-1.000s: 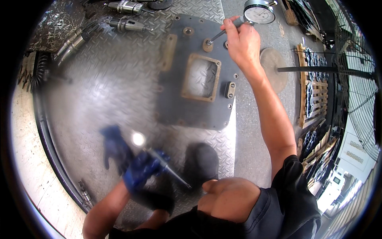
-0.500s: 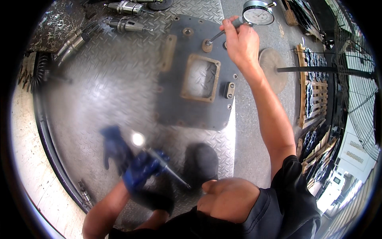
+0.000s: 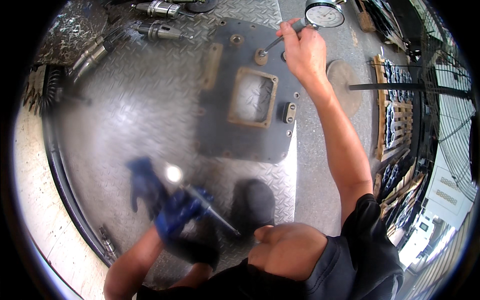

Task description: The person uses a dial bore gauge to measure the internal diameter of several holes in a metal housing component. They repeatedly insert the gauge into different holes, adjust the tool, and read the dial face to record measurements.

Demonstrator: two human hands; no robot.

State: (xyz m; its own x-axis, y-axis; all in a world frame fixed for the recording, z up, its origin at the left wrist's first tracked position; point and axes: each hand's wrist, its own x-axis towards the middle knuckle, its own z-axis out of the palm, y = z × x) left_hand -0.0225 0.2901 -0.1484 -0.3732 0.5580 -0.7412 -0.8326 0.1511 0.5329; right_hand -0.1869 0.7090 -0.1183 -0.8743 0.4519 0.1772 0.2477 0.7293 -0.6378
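My bare right hand (image 3: 305, 52) is closed around the grip of a dial bore gauge (image 3: 325, 14), whose round dial stands beyond my fingers. The thin stem slants down to the left, its tip at a round bore in a dark metal plate (image 3: 210, 135). My left hand (image 3: 180, 212), in a blue glove, is closed on a second dial gauge (image 3: 215, 215) with a long thin rod. Its round face shines with glare. Beside that hand a second blue glove (image 3: 145, 185) hangs, apparently unworn. The plate has a square window and several small holes.
Toolholders with cutters (image 3: 160, 31) lie at the upper left on the diamond-pattern metal surface (image 3: 125, 100). On the right stand a round disc (image 3: 345, 87) with a dark bar and a wooden pallet (image 3: 397, 120) of metal parts. Wire mesh fencing (image 3: 455, 110) rises beyond.
The dial of the gauge in my right hand has shifted up very slightly, its stem still at the bore. My left hand has stayed in place.
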